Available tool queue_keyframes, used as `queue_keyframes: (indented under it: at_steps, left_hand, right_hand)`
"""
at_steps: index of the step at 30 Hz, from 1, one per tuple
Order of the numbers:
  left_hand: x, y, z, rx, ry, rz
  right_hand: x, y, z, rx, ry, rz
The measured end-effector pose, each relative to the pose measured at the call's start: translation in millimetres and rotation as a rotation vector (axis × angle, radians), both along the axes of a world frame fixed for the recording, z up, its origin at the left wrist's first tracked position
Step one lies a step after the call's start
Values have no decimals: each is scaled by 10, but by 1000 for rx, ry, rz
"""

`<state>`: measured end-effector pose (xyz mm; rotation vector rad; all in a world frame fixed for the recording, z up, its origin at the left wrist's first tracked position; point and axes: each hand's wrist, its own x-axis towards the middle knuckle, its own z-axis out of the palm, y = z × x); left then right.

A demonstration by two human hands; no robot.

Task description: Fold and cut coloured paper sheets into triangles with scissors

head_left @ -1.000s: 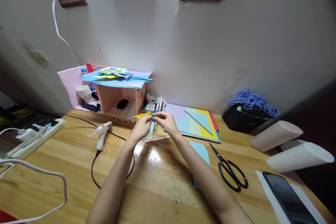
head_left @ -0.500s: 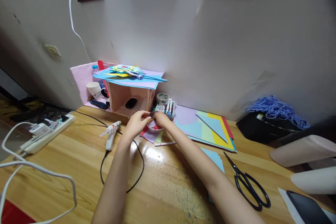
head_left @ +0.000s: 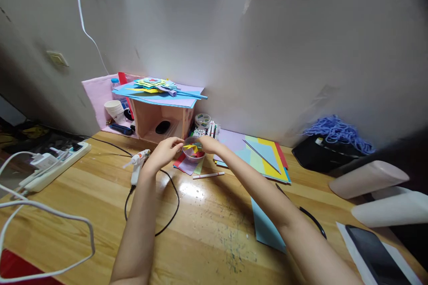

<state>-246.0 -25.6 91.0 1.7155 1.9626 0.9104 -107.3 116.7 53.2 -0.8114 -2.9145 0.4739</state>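
A small clear bowl (head_left: 193,156) with yellow and red paper pieces in it stands on coloured paper squares (head_left: 187,167). My left hand (head_left: 166,151) is at its left rim, thumb and fingertips closed on the edge. On the other side, my right hand (head_left: 210,144) has its fingers curled at the right rim; its fingertips are partly hidden. In front of the bowl lies a white pen (head_left: 209,175). Beside my left forearm is a white glue gun (head_left: 137,167) with a black cord.
Behind the hands stands a pink box (head_left: 158,122) topped with a paper flower (head_left: 152,83). Coloured sheets (head_left: 254,151) lie to the right, with scissors (head_left: 314,220) partly under my right arm. A power strip (head_left: 56,167) and white cables occupy the left; a phone (head_left: 376,249) lies far right.
My hands have moved apart, from close together over the bowl to its opposite sides, uncovering the paper pieces inside. The view has shifted slightly, and my right arm now covers more of the scissors.
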Motion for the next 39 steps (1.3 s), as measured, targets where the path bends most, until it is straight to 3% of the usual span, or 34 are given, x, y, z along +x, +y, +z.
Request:
queue_keyframes:
  at_steps: [6, 10, 13, 16, 18, 22, 25, 27, 32, 36, 39]
  left_hand:
    - [138, 27, 12, -42, 135, -41]
    - [250, 13, 50, 21, 316, 154]
    - [425, 16, 101, 93, 349, 244]
    - [786, 41, 53, 70, 142, 13]
    - [1121, 53, -88, -89, -87, -222]
    - [1801, 99, -587, -427, -323, -384]
    - [2184, 219, -946, -379, -295, -310]
    - [2368, 329, -1086, -315, -199, -255]
    - [2594, 504, -1143, -258, -53, -237]
    - [2579, 470, -1133, -269, 5, -257]
    - [2536, 447, -1143, -139, 113, -270]
  right_hand:
    - [628, -99, 168, 47, 210, -69]
    - [1419, -266, -31, -39, 415, -235]
    - [2085, -442, -299, -169, 328, -555]
    - [2594, -678, -536, -190, 233, -813]
    - [2780, -856, -644, -226, 211, -890]
    - [2850, -1160, -783, -353, 372, -971]
    - [2799, -1272, -847, -454, 518, -967]
    - [2769, -1295, -868, -500, 562, -977]
    - [2747, -1307, -872, -501, 602, -976]
    - [2767, -1327, -874, -462, 611, -947]
    - [2774, -1332, -865, -469, 623, -936]
